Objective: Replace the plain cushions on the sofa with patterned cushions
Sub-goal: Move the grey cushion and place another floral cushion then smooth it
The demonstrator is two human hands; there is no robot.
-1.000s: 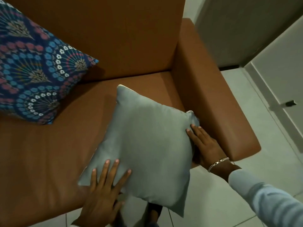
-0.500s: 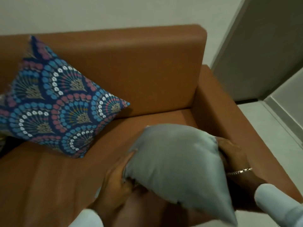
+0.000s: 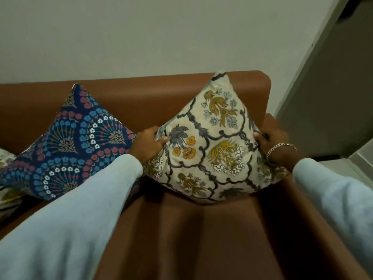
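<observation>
A cream cushion [image 3: 212, 142] with a yellow and grey floral pattern stands on one corner on the brown sofa [image 3: 181, 229], leaning on the backrest by the right armrest. My left hand [image 3: 148, 145] grips its left corner and my right hand [image 3: 271, 143] grips its right corner. A dark blue cushion [image 3: 74, 146] with blue, pink and white flowers leans on the backrest to its left. No plain cushion is in view.
The edge of another pale patterned cushion [image 3: 8, 178] shows at the far left of the sofa. A plain wall [image 3: 161, 37] rises behind the backrest. A grey door [image 3: 333, 98] and pale floor [image 3: 361, 166] lie to the right.
The grey plain cushion that both hands lifted off the seat is gone from view. Both hands now hold a cream floral cushion standing on the right of the sofa.
</observation>
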